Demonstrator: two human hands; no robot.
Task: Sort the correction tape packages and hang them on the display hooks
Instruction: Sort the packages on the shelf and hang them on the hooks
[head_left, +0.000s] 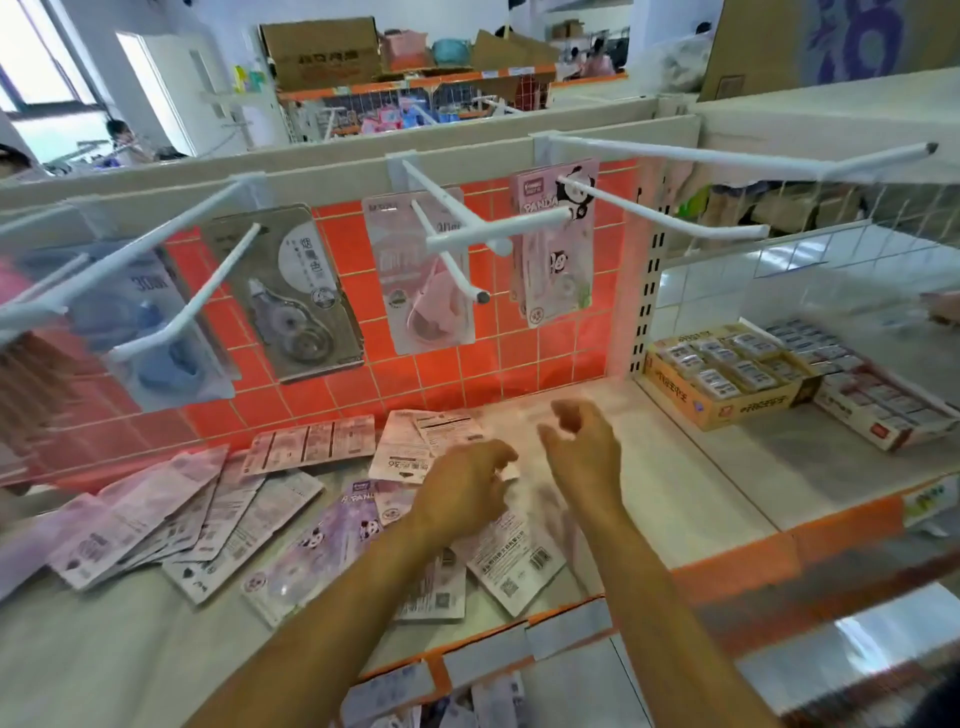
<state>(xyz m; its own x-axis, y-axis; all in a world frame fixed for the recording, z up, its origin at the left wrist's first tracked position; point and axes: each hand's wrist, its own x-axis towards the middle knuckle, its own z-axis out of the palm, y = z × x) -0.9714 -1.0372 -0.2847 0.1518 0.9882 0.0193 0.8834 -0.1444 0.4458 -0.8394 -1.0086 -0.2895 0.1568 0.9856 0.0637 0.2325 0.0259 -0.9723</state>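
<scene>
1. Across the lower left of the frame, correction tape packages (208, 514) lie fanned on the shelf (727, 467); others hang on hooks (467, 235) above.
2. At centre, the left hand (462, 483) reaches onto the pile with its fingers curled; I cannot tell whether they grip anything.
3. Just right of it, the right hand (582, 447) hovers with fingers loosely curled, holding nothing.

At lower centre, the left grip (462, 488) curls over loose correction tape packages (218, 525) scattered on the white shelf (701, 499); blur hides whether it pinches one. The right grip (582, 447) is just beside it, loosely curled and empty. Above, on white hooks (457, 234) against the orange grid (519, 358), hang a blue package (156, 338), a grey package (296, 306), a pink package (421, 291) and a panda package (556, 249).
</scene>
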